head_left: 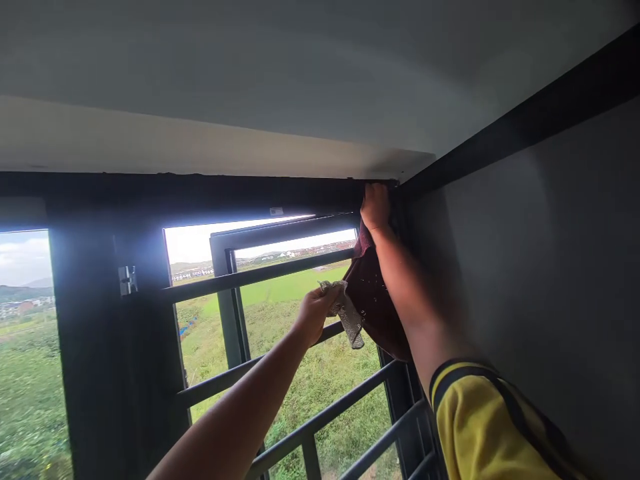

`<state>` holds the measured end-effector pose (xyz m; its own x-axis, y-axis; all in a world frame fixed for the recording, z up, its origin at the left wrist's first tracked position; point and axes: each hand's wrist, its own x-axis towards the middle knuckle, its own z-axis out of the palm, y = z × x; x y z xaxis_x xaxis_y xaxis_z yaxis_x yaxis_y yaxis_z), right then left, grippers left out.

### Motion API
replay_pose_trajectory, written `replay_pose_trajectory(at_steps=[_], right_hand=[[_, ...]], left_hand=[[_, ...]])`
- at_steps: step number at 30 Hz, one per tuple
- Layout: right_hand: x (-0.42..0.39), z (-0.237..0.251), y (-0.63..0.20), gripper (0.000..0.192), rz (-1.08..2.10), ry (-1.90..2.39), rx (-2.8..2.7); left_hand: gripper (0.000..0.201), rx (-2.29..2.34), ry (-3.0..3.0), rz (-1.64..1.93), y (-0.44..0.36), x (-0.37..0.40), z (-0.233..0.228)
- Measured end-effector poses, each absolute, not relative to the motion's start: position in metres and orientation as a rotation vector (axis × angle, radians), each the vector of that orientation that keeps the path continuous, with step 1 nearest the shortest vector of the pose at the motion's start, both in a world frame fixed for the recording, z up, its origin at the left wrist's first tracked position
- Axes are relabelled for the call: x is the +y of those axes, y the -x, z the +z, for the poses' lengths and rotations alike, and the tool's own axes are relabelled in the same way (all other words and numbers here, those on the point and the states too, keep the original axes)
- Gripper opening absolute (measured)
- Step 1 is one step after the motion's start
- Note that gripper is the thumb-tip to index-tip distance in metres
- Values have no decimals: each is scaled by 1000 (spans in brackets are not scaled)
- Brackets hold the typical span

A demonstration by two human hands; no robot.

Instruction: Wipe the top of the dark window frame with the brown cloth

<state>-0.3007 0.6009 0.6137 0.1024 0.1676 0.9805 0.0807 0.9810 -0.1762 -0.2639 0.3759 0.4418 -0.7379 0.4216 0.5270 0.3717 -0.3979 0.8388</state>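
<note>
High in the window's right corner, my right hand [375,205] is closed on a dark maroon cloth [377,303] and touches the dark window frame [320,193]. The cloth hangs down below that hand, with small pale specks on it, partly behind my forearm. Lower and to the left, my left hand [314,313] pinches a light grey mesh cloth [351,320]. The mesh cloth dangles beside the maroon one, in front of the railing bars; whether the two touch is hard to tell.
An outward-tilted window sash [227,300] stands behind horizontal metal bars [320,427]. A metal latch [127,280] sits on the frame at the left. The pale ceiling [250,80] is close overhead, and a grey wall [540,267] rises at the right. Green fields show outside.
</note>
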Motion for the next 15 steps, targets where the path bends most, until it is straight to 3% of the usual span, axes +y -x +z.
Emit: replay_pose_trajectory(at_steps=[10, 15], right_hand=[[554, 635, 268, 32, 472, 473, -1559], [450, 626, 262, 24, 220, 114, -1651]], left_hand=[[60, 1815, -1041, 2382, 246, 324, 439], [55, 1759, -1009, 2522, 248, 291, 437]])
